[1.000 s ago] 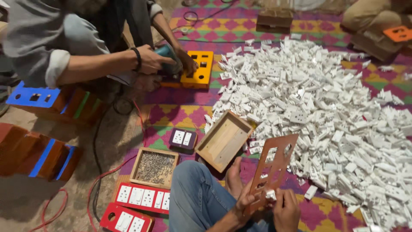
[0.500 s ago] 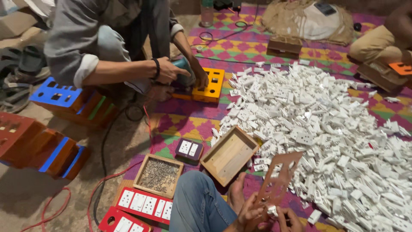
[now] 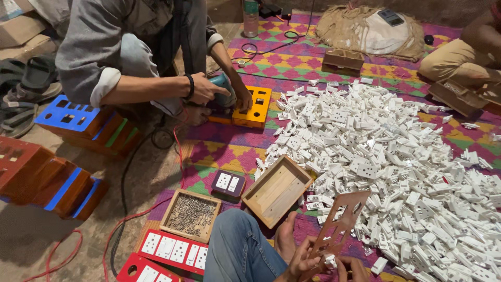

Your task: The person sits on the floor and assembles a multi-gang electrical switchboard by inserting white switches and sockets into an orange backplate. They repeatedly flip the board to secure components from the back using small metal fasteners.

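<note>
Both hands (image 3: 326, 263) hold the cut-out brown panel (image 3: 342, 222) upright, tilted.

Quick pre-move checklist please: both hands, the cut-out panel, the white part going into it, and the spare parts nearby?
1. Left hand grips brown cut-out wooden panel: ok.
2. Right hand at panel's lower end: ok.
3. Small white plastic switch part seated in its cut-out: cannot tell.
4. Heap of white plastic switch parts beside right hand: ok.
5. Open wooden tray of small metal screws near left knee: ok.
</note>
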{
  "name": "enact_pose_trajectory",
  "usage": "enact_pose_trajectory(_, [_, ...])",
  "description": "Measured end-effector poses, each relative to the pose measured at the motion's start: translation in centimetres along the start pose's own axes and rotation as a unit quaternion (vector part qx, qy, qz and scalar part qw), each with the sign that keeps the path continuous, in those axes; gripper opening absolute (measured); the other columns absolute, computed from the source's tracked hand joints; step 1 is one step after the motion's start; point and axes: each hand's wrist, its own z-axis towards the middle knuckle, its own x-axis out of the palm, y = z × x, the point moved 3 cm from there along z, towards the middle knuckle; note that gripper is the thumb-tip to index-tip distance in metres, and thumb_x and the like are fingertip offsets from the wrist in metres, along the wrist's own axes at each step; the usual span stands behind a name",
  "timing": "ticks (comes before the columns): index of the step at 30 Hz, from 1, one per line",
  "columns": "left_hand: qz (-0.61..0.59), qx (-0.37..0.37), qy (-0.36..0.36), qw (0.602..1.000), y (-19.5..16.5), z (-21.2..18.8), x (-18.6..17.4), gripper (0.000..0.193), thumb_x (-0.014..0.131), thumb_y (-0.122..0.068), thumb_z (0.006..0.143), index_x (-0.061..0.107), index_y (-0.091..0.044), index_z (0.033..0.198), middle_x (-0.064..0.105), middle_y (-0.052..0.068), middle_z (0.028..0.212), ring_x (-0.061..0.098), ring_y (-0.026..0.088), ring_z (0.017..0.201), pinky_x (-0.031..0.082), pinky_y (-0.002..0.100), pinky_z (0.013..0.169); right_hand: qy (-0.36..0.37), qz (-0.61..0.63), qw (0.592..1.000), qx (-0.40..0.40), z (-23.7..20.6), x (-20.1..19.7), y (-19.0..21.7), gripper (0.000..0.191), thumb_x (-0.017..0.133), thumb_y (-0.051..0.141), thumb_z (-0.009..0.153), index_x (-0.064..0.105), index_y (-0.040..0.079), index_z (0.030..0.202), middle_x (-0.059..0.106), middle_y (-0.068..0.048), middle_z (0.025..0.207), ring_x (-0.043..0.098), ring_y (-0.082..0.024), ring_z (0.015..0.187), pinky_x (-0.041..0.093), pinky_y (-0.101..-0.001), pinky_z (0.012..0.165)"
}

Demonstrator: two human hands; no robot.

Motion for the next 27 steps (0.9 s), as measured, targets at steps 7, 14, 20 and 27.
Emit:
enact_pose_trajectory(7, [-0.001, -0.012, -0.007, 1.0, -0.1, -0.1, -0.8, 0.085, 0.073, -0.046, 0.083, 0.04, -0.004, 0.149, 0.056, 0.015, 0.136, 0.062, 0.022, 0.122, 0.053, 0.036, 0.105, -0.009, -0.023, 0.995, -0.093, -0.5, -0.9, 2.0, 0.018, 0.079, 0.006, 0.08, 0.079, 0.01, 0.098, 0.073, -0.01, 0.083, 0.072, -0.019, 0.07, 0.061, -0.0306, 0.065])
enact_pose_trajectory(14, [-0.045, -0.027, -0.02, 0.998, -0.5, -0.4, -1.6, 0.085, 0.073, -0.048, 0.085, 0.039, -0.005, 0.151, 0.058, 0.016, 0.134, 0.064, 0.025, 0.118, 0.054, 0.037, 0.101, -0.013, -0.04, 0.992, -0.116, -0.6, -1.6, 5.0, 0.027, 0.079, 0.002, 0.078, 0.08, 0.011, 0.103, 0.075, -0.009, 0.091, 0.074, -0.017, 0.079, 0.061, -0.0296, 0.068])
enact_pose_trajectory(20, [-0.094, -0.037, -0.035, 0.994, -1.0, -0.9, -1.8, 0.086, 0.072, -0.049, 0.086, 0.038, -0.006, 0.153, 0.06, 0.017, 0.132, 0.065, 0.027, 0.114, 0.054, 0.037, 0.098, -0.01, -0.075, 0.996, -0.056, -0.6, -2.2, 8.3, 0.027, 0.083, 0.004, 0.076, 0.081, 0.012, 0.101, 0.076, -0.006, 0.09, 0.071, -0.015, 0.072, 0.058, -0.0284, 0.066])
enact_pose_trajectory(27, [-0.147, -0.06, -0.03, 0.987, 0.9, -1.3, -1.7, 0.086, 0.071, -0.05, 0.088, 0.037, -0.008, 0.155, 0.062, 0.017, 0.129, 0.066, 0.03, 0.11, 0.055, 0.038, 0.095, -0.029, -0.021, 0.998, -0.046, -0.2, -3.6, 13.0, 0.019, 0.082, 0.005, 0.08, 0.079, 0.007, 0.099, 0.074, -0.005, 0.09, 0.069, -0.014, 0.072, 0.055, -0.0283, 0.067])
